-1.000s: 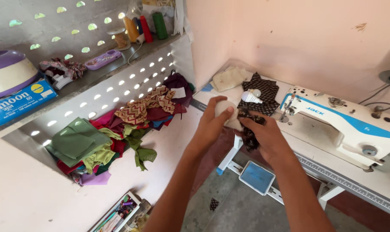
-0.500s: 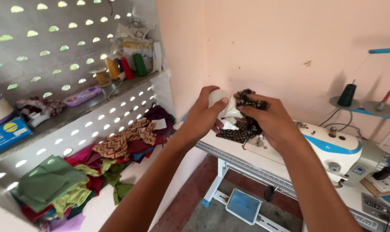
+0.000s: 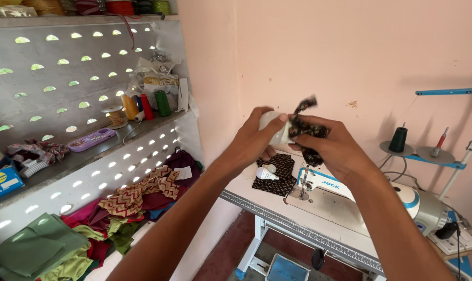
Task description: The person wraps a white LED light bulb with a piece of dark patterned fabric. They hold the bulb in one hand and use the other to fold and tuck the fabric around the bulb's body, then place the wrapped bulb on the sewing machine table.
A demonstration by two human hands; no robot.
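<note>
hands are raised to the middle of the frame, above the sewing bench. a white rounded object (image 3: 275, 130), seemingly a bulb or small bottle, is held in the left hand (image 3: 254, 140), whose grip is closed around it with the thumb on top. a scrap of dark patterned cloth (image 3: 304, 125) is pinched in the right hand (image 3: 333, 148), the fingers clenched on it, and the cloth is pressed against the white object so that the two touch; one end of the scrap sticks up above the knuckles. whether the cloth is wrapped fully around the object cannot be told, since the contact is hidden by the fingers.

the step in hand is judged to be a wiping or wrapping of the white object with the scrap, and it looks part done. for the following motion a steady hold by the left hand would be called for, with the cloth turned or drawn over the surface by the right.

below, at centre, a second white bulb (image 3: 266, 174) lies on another dark patterned piece (image 3: 277, 174) on the bench (image 3: 256, 200), just beside the white and blue sewing machine (image 3: 360, 195). folded fabrics (image 3: 132, 200) are heaped at lower left, and thread spools (image 3: 147, 105) stand on the shelf at upper left.
</note>
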